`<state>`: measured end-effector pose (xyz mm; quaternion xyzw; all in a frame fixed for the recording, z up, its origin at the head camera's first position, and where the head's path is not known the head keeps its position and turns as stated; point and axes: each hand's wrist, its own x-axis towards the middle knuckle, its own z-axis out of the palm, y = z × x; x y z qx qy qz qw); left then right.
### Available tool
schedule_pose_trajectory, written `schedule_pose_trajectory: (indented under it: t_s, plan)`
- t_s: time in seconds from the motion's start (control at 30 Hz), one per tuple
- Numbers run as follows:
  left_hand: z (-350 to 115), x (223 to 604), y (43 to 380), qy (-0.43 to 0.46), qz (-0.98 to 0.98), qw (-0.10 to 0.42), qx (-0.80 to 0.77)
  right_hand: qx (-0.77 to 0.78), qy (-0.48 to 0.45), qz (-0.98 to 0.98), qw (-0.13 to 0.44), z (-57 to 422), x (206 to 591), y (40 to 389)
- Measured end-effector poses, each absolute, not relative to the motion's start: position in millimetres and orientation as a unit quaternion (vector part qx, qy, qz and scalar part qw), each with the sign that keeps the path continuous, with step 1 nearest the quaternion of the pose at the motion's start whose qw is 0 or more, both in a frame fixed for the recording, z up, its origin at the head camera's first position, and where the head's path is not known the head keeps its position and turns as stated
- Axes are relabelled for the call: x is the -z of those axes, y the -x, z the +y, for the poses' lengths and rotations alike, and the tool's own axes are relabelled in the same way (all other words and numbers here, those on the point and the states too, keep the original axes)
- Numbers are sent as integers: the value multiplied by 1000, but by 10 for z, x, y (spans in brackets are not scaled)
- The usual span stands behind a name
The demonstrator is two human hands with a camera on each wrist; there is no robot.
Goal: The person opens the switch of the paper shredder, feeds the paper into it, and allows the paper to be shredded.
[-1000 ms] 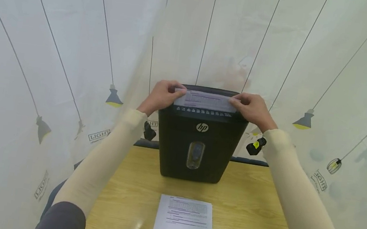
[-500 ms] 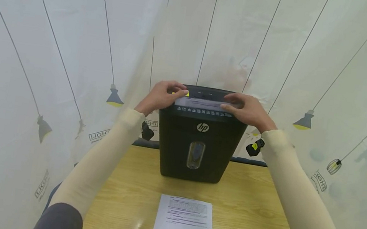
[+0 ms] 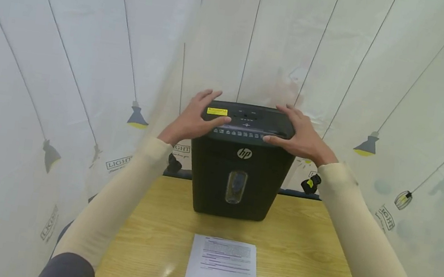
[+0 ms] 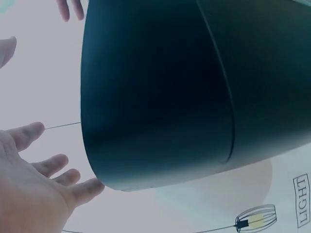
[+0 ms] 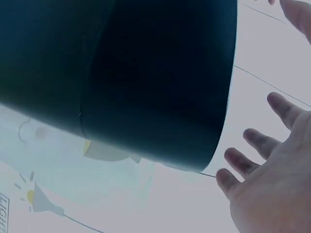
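Note:
A black paper shredder (image 3: 240, 178) with an hp logo stands upright on the table. At the left end of its top is my left hand (image 3: 196, 115), fingers spread and holding nothing. My right hand (image 3: 306, 134) is spread the same way at the right end, also without anything in it. In the left wrist view the left hand (image 4: 43, 194) has its little finger close to the shredder's edge; whether it touches, I cannot tell. The right wrist view has the right hand (image 5: 277, 165) beside the casing, fingers apart. No sheet shows above the slot.
A printed sheet of paper (image 3: 224, 266) lies flat on the wooden table (image 3: 295, 256) in front of the shredder. Behind everything hangs a pale curtain (image 3: 236, 32) with printed lamps. A yellow label (image 3: 217, 111) is on the shredder's top.
The sheet of paper that both hands held at the slot has gone down into the shredder, out of sight. My fingers have let go and spread out, baring the yellow label.

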<state>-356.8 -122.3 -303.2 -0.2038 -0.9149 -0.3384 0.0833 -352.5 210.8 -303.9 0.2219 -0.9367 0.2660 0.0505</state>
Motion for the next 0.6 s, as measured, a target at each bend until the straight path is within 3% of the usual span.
schedule_pose_trajectory:
  t_s: [0.6]
  plan:
    - [-1358, 3442, 3290, 198, -917, 186, 293, -210, -217, -944, 132, 2266, 3327, 3230]
